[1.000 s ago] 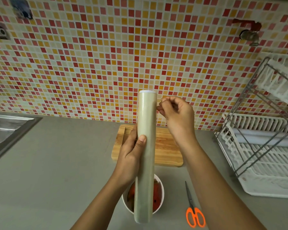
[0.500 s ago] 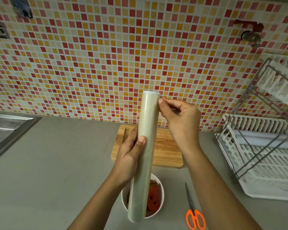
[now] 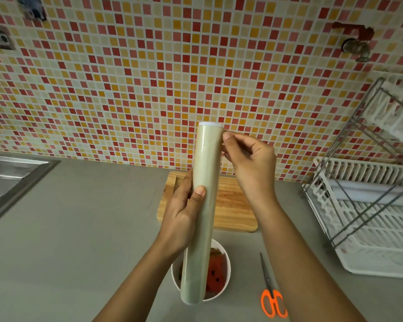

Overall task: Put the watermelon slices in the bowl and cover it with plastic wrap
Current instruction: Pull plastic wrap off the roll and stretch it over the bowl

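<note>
Above the surface [image 3: 79, 228], near its front edge, the plastic wrap roll [image 3: 204, 205] is held upright over the white bowl [image 3: 227, 273] containing watermelon slices [image 3: 215, 273]. Left hand [image 3: 182, 219] fingers are wrapped around its middle; right hand [image 3: 251, 161] fingertips are pinched at its upper side. Orange scissors [image 3: 272, 296] lie just right of the bowl.

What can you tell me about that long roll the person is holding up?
The roll of plastic wrap is a long, pale greenish, glossy cylinder with a white core end showing at its top. It is held nearly upright above the counter, its lower end in front of the white bowl of watermelon slices. The left hand wraps around its middle, thumb on the front. The right hand pinches at its upper right edge, apparently feeling for the loose end of the film. No sheet is pulled out yet.
</note>
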